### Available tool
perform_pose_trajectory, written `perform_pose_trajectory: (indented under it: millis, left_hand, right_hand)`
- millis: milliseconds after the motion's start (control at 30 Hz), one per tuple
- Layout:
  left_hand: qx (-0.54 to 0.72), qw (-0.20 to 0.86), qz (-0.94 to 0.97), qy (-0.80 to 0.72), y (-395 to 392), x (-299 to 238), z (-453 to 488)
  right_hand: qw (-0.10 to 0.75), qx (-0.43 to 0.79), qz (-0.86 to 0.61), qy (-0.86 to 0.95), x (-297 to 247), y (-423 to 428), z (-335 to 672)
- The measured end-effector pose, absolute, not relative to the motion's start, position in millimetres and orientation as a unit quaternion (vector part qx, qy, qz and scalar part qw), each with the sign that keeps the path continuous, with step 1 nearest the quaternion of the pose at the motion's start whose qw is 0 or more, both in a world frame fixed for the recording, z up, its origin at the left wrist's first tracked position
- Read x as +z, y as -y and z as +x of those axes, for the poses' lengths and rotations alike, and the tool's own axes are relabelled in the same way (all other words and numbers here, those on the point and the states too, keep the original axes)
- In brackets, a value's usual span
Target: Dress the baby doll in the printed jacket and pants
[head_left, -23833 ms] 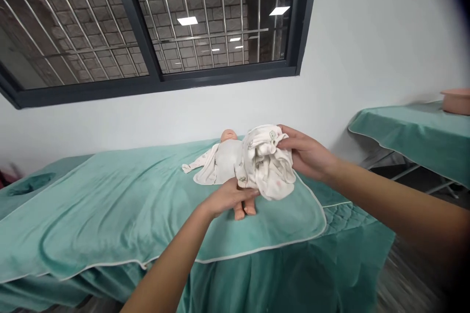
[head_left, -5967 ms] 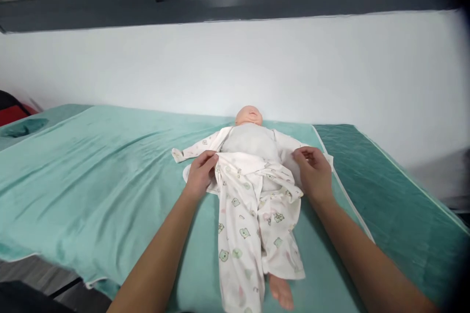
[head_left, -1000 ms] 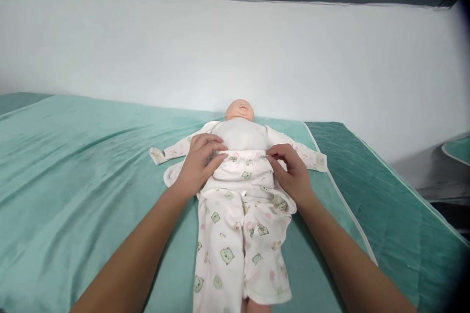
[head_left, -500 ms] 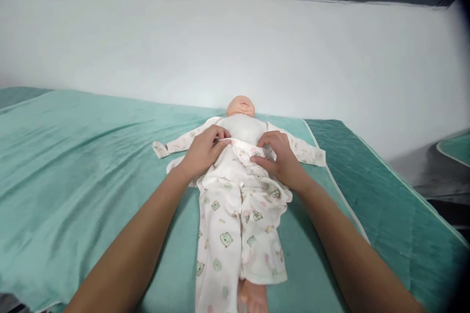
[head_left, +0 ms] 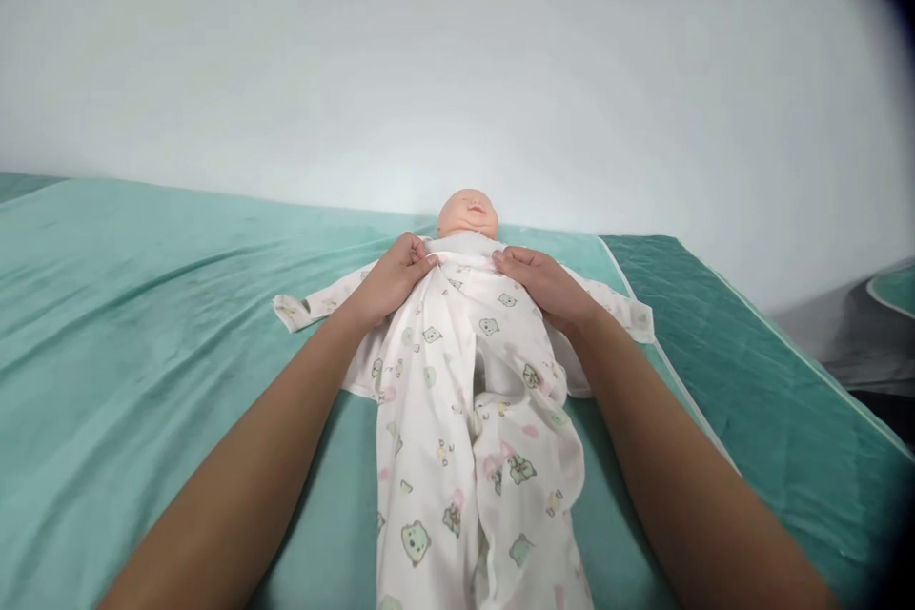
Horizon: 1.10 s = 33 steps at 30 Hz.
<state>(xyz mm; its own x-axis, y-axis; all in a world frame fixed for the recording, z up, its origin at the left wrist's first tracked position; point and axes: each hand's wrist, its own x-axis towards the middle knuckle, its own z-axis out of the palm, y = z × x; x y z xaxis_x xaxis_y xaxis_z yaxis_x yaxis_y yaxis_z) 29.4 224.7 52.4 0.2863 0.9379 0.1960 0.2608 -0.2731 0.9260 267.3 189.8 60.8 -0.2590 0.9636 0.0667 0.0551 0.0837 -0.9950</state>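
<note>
A baby doll (head_left: 468,213) lies on its back, head toward the wall. White baby pants (head_left: 429,381) printed with green bears and pink spots cover its legs and most of its torso. My left hand (head_left: 396,279) pinches the waistband at the doll's left-of-picture side. On the other side my right hand (head_left: 541,284) grips the same waistband, thumb and fingers closed on the cloth. A matching long-sleeved top (head_left: 629,315) spreads out under the doll, its sleeves stretched to both sides. The doll's feet do not show.
A light green sheet (head_left: 178,324) lies beneath the doll. To the right is a darker green quilted mat (head_left: 743,381) with a pale edge. Behind the bedding rises a white wall (head_left: 457,76), with a dark band along its top.
Both hands have drawn the pants' waistband up from the belly to the chest. The bare foot seen earlier at the bottom is out of sight. The view has tilted slightly.
</note>
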Motion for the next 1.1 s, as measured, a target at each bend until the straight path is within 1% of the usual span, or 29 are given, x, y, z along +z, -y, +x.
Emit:
perform_pose_trajectory:
  millis: [133, 233, 367, 467, 533, 700, 767, 800, 900, 967, 1033, 1100]
  left_hand:
    - [0.414, 0.369, 0.701, -0.449, -213, 61, 31]
    - [0.41, 0.302, 0.721, -0.469, -201, 65, 28]
    - [0.426, 0.192, 0.709, -0.527, -192, 59, 18]
    - [0.41, 0.182, 0.703, -0.552, -193, 54, 14]
    - [0.375, 0.194, 0.719, -0.552, -195, 53, 12]
    - [0.299, 0.24, 0.754, -0.534, -196, 54, 4]
    - [0.281, 0.265, 0.757, -0.528, -194, 54, 1]
    - [0.283, 0.265, 0.754, -0.53, -193, 53, 1]
    - [0.328, 0.21, 0.737, -0.553, -191, 51, 6]
    - [0.362, 0.18, 0.72, -0.564, -191, 49, 10]
    - [0.367, 0.191, 0.709, -0.571, -192, 49, 12]
    - [0.346, 0.228, 0.709, -0.57, -193, 49, 11]
  right_hand:
    - [0.453, 0.579, -0.404, 0.544, 58, -189, 273]
    - [0.475, 0.596, -0.386, 0.52, 59, -187, 284]
    - [0.505, 0.572, -0.426, 0.486, 53, -185, 293]
    - [0.524, 0.537, -0.459, 0.476, 46, -184, 291]
    - [0.509, 0.52, -0.471, 0.497, 43, -183, 291]
    - [0.409, 0.534, -0.474, 0.568, 46, -175, 301]
    - [0.395, 0.495, -0.492, 0.598, 46, -172, 304]
    - [0.396, 0.453, -0.516, 0.61, 46, -171, 304]
    - [0.407, 0.273, -0.618, 0.614, 40, -172, 297]
    - [0.399, 0.19, -0.667, 0.6, 35, -175, 292]
    - [0.38, 0.172, -0.69, 0.592, 33, -178, 288]
    - [0.36, 0.191, -0.699, 0.588, 34, -178, 286]
